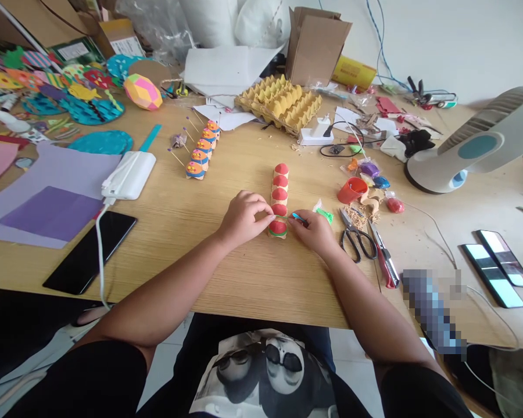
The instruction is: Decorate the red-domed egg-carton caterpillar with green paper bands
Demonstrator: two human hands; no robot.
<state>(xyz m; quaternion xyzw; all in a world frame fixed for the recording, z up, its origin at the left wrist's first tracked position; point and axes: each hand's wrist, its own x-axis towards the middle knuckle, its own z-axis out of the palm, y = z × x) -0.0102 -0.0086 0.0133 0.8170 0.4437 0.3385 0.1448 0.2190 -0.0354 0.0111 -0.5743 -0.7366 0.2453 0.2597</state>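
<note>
A row of egg-carton cups with red domed tops [280, 194] stands on the table in front of me. A green band runs round the base of the nearest dome. Pinched at the fingertips of my left hand [246, 217] is a thin green clay strip [282, 217], stretched across between the two nearest domes. On the right side of the row, my right hand [314, 232] is closed round a small tool with a blue tip [297, 217], its fingers close to the strip's other end. Beside that hand lies a lump of green clay [325, 215] on clear wrapping.
Scissors [357, 235] and a box cutter [384, 255] lie right of my right hand, near a red cup [352, 190] and bagged clay. A painted egg-carton caterpillar [203, 150] stands back left. Around are a phone [90, 252], power bank [128, 176], egg tray [283, 104] and fan [462, 145].
</note>
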